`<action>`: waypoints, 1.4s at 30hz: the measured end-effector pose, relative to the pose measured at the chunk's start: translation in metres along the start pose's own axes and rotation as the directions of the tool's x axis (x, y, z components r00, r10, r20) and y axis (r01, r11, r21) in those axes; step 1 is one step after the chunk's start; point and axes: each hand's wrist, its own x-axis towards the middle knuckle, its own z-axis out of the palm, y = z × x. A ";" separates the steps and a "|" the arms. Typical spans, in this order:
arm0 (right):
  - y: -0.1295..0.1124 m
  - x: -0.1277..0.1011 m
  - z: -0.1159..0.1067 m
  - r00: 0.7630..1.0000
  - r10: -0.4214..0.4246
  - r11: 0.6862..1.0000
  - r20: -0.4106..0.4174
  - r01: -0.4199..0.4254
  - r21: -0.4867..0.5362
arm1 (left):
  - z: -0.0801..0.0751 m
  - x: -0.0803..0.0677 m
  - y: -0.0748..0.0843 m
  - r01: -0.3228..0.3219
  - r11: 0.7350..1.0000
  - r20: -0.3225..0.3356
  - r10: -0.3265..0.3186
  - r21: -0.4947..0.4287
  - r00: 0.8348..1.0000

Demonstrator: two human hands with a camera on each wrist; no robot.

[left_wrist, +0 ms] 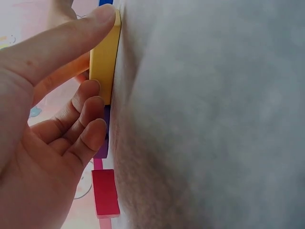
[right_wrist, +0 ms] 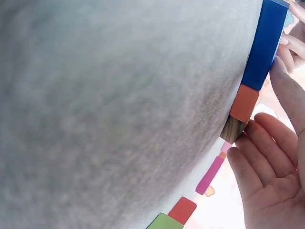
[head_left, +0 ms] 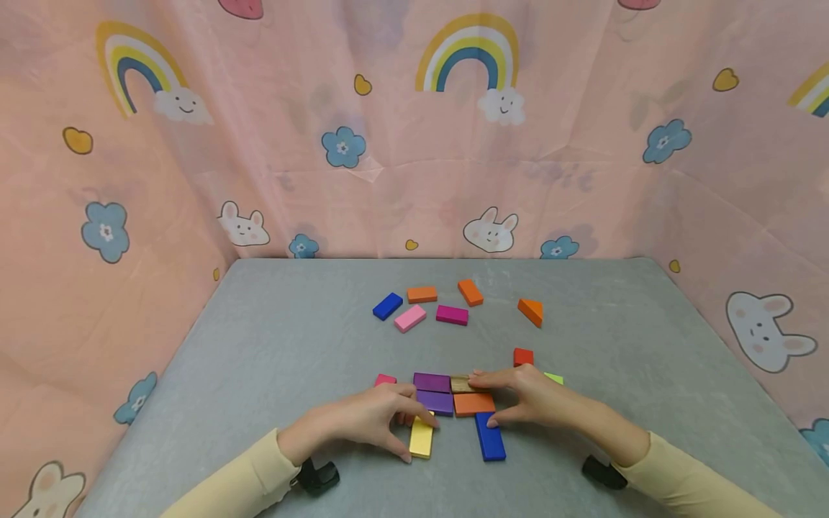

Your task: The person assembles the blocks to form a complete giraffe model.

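In the head view my left hand holds a yellow block between thumb and index finger; its other fingers are curled beside it. My right hand lies over the right side of the layout. Its fingertips touch a wood-grained block, and its thumb rests on a blue block. Two purple blocks, one behind and one in front, lie side by side, next to the wood-grained block and an orange block. The yellow and blue blocks extend toward me from this group.
Farther back lie a dark blue block, a pink block, a magenta block, two orange blocks and an orange triangle. Red and lime blocks sit by my right hand, a pinkish-red one by my left.
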 end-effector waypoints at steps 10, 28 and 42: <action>0.001 0.000 0.002 1.000 -0.029 1.000 -0.003 0.029 -0.003 | -0.015 -0.014 -0.013 0.041 0.996 -0.225 -0.057 -0.073 0.973; 0.000 -0.001 0.001 1.000 -0.016 1.000 -0.004 0.016 -0.005 | -0.033 -0.029 -0.045 0.237 0.971 -0.318 -0.221 0.013 0.922; 0.000 -0.001 0.000 1.000 -0.021 1.000 -0.012 0.021 -0.023 | -0.035 -0.028 -0.045 0.243 0.970 -0.311 -0.227 0.015 0.923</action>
